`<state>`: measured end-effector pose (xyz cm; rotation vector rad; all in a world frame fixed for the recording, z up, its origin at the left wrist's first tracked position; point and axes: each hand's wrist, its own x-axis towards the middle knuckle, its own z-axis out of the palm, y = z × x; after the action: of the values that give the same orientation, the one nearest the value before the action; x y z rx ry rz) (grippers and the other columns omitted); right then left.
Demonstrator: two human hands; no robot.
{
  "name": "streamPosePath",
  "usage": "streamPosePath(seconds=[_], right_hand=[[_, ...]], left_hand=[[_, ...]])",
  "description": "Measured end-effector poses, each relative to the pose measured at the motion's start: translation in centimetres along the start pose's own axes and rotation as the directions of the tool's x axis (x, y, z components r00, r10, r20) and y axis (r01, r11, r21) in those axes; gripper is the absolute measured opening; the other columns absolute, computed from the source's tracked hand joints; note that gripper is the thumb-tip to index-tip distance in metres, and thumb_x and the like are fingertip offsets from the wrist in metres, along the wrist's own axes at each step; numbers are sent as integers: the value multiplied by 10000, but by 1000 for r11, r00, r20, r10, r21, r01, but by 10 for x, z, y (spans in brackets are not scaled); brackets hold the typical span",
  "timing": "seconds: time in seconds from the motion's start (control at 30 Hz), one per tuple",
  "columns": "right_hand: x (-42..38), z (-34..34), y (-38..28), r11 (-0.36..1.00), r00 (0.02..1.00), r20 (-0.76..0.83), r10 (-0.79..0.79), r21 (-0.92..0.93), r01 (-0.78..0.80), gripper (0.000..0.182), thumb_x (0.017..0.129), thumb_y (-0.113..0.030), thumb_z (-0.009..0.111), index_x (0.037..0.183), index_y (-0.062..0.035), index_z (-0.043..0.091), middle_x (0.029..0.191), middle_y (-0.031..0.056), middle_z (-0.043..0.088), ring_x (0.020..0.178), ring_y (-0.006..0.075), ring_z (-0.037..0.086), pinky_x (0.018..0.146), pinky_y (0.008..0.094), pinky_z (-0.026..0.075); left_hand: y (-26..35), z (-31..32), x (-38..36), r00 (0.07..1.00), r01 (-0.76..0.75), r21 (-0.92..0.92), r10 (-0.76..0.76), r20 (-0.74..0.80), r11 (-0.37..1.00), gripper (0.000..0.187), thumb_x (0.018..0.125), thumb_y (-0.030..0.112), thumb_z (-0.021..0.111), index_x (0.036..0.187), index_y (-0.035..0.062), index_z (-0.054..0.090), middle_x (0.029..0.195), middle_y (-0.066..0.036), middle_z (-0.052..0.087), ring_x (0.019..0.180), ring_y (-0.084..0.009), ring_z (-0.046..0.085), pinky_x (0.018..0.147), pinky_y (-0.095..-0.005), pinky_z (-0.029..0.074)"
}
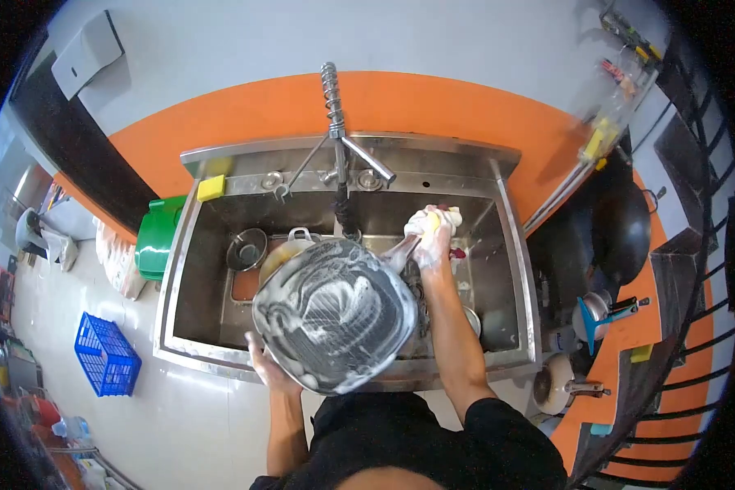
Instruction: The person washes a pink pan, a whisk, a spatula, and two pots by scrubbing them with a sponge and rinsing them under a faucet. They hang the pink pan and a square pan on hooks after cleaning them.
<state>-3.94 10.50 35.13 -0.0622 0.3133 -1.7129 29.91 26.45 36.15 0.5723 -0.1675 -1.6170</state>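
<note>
A dark, square-shaped frying pan (335, 314) is tilted over the front of the sink, its inside streaked with white suds. My left hand (273, 371) supports it at the lower left edge, with most fingers hidden beneath. The pan's handle (399, 254) points to the upper right, toward my right hand (434, 243). Foam covers those fingers, which are closed around a soapy yellow sponge (434, 220) at the handle's end. Whether the fingers also grip the handle cannot be made out.
The steel sink (200, 278) holds a small metal pot (247, 249) and a white-handled colander (300, 234), partly behind the pan. A spring faucet (335, 122) rises at the back. Another yellow sponge (211, 188) lies on the left ledge. A blue basket (108, 357) stands on the floor.
</note>
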Motion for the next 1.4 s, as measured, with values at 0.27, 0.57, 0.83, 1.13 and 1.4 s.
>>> streamPosePath(seconds=[0.27, 0.57, 0.83, 1.13, 1.4], right_hand=[[-61, 12, 84, 512, 901, -140, -411, -853, 101, 346, 811, -141, 630, 1105, -113, 449, 892, 16, 493, 784, 122, 531, 644, 251, 470], [-4, -6, 103, 414, 889, -114, -443, -906, 90, 171, 723, -99, 676, 800, -58, 529, 672, 41, 560, 545, 143, 560, 469, 281, 450], [10, -6, 84, 582, 769, -300, -565, -805, 113, 56, 806, -48, 503, 827, 5, 504, 651, 109, 516, 526, 245, 553, 457, 387, 468], [41, 29, -22, -185, 447, 333, -830, -921, 342, 124, 766, -80, 659, 761, -24, 549, 645, 77, 580, 525, 174, 573, 438, 295, 464], [-163, 42, 151, -638, 801, 310, 512, -487, 596, 808, 690, -481, 657, 1309, -50, 366, 1241, 244, 454, 1153, 372, 448, 963, 440, 352]], left_hand=[[-24, -41, 16, 960, -17, 291, 98, -263, 956, 352, 856, 248, 497, 1124, 20, 514, 1075, -121, 544, 977, -268, 546, 885, -409, 433], [-19, -104, 25, 656, -482, 707, 321, 683, -517, 423, 802, 115, 555, 1192, -33, 489, 1158, -226, 504, 1043, -347, 517, 953, -375, 361], [0, -37, 18, 646, -711, 701, 446, 620, 56, 440, 871, 214, 474, 1273, 48, 411, 1312, -161, 388, 1174, -272, 415, 981, -405, 323], [7, -32, 16, 969, -52, 376, 137, -203, 925, 404, 927, 328, 458, 1192, 24, 482, 1145, -118, 519, 985, -229, 542, 848, -362, 446], [-12, -34, 21, 977, 193, 172, -173, -127, 966, 475, 931, 388, 392, 1271, 57, 420, 1196, -113, 524, 1046, -280, 534, 901, -418, 435]])
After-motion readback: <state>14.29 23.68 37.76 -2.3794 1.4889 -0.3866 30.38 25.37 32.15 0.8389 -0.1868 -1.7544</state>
